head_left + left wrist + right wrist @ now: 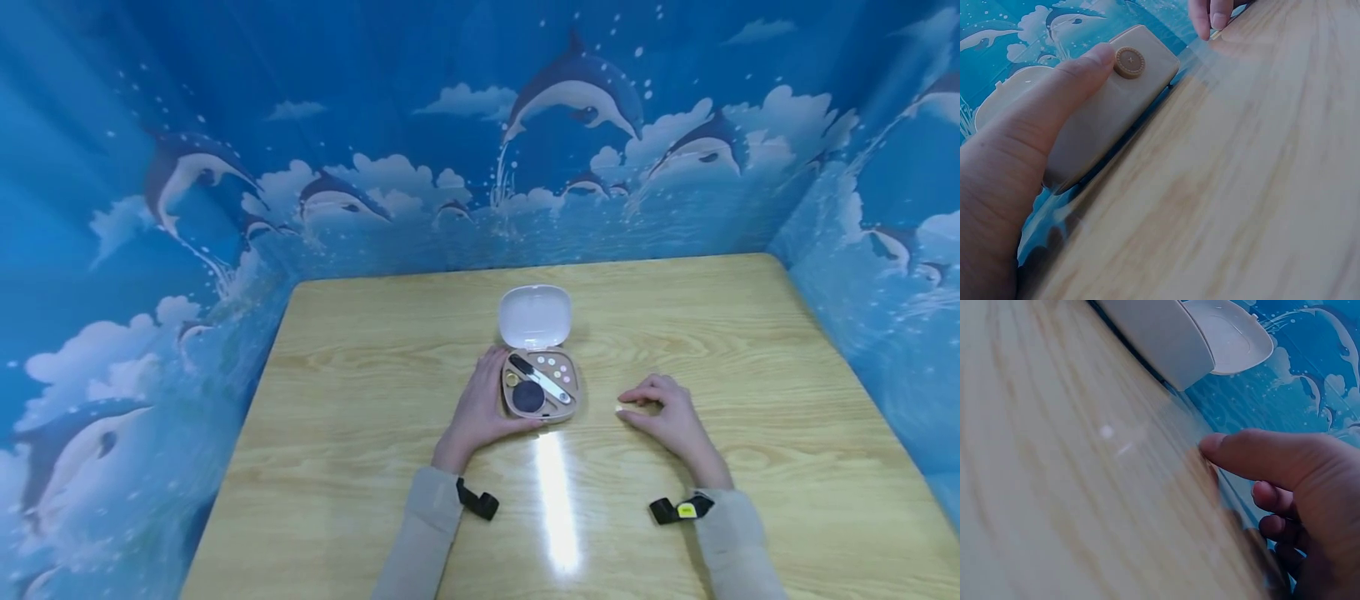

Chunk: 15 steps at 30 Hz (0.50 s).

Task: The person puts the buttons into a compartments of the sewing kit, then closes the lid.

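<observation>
A small beige sewing kit case (542, 410) lies open on the wooden table (360, 392), its white lid (535, 317) tipped back. Inside are a dark round piece, a silver tool and several pale buttons. My left hand (480, 408) grips the case's left side, with the thumb (1054, 106) along the front wall beside the round clasp (1129, 62). My right hand (663, 412) rests on the table to the right of the case, apart from it, thumb (1254, 453) straight and fingers loosely curled. A tiny white speck (620, 408) lies by its fingertips.
Blue dolphin-print walls (150, 250) close in the table at the back and on both sides. A strip of light glare (555, 492) runs down the tabletop between my forearms. Bare wood lies left and right of the hands.
</observation>
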Available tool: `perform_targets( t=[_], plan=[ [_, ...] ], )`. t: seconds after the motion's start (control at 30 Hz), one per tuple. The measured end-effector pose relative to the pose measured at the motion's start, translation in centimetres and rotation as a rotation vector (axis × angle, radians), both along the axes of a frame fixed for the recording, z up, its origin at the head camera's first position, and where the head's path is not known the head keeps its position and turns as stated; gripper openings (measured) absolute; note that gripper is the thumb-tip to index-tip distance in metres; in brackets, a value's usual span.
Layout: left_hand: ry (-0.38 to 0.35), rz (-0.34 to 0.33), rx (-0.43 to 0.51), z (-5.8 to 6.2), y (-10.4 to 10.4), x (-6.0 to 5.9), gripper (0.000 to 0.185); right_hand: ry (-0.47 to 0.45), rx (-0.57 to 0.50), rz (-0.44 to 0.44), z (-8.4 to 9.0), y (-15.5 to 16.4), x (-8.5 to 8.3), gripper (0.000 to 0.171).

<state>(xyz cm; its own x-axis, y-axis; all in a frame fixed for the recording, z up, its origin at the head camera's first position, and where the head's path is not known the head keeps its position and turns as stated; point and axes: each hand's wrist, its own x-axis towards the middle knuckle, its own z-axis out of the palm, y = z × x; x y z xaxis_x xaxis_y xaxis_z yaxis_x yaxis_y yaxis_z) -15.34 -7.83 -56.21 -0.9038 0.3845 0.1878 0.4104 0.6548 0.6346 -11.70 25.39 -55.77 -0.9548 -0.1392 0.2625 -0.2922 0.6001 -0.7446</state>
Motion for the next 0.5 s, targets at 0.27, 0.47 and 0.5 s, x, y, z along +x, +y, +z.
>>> perform_targets(
  t=[0.27, 0.47, 0.5],
  plan=[
    [-0.015, 0.010, 0.003, -0.25, -0.06, 0.09, 0.129, 0.065, -0.001, -0.015, -0.55, -0.12, 0.10, 0.021],
    [-0.019, 0.009, 0.008, -0.05, -0.04, 0.04, 0.129, 0.082, -0.003, -0.015, -0.58, -0.21, -0.03, 0.019],
    [-0.018, 0.010, 0.009, -0.05, -0.01, 0.01, 0.129, 0.083, -0.003, -0.014, -0.57, -0.21, -0.05, 0.019]
  ],
)
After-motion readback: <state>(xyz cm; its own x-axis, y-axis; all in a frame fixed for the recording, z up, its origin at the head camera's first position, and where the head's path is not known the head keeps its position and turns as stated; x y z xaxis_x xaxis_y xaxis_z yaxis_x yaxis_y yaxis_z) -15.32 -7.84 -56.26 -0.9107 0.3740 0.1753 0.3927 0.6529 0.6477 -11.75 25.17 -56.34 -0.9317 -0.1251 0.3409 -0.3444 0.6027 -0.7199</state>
